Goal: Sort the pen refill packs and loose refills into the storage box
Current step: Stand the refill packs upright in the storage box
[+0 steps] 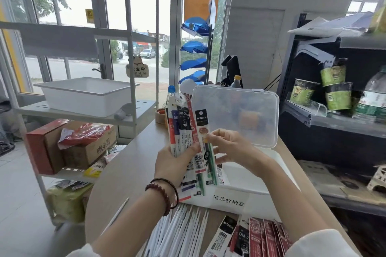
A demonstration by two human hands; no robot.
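Head view: left hand grips a fanned bunch of refill packs upright over the table, thumb across the front, fingers wrapped behind. Right hand pinches one green-and-black pack at the fan's right edge, fingertips curled on it approx mid-length. Both are held above the near-left corner of the white storage box. The box sits on the table w/ its clear lid standing open at the back. A pack's printed end shows inside, at the box's left end. Loose refills, white, lie in a rough row on the table in front of the box. One stray refill lies apart to the left. More packs overlap at lower right, just beside the loose ones. Bkgd: white tray on a shelf at left, cups on a shelf at right.
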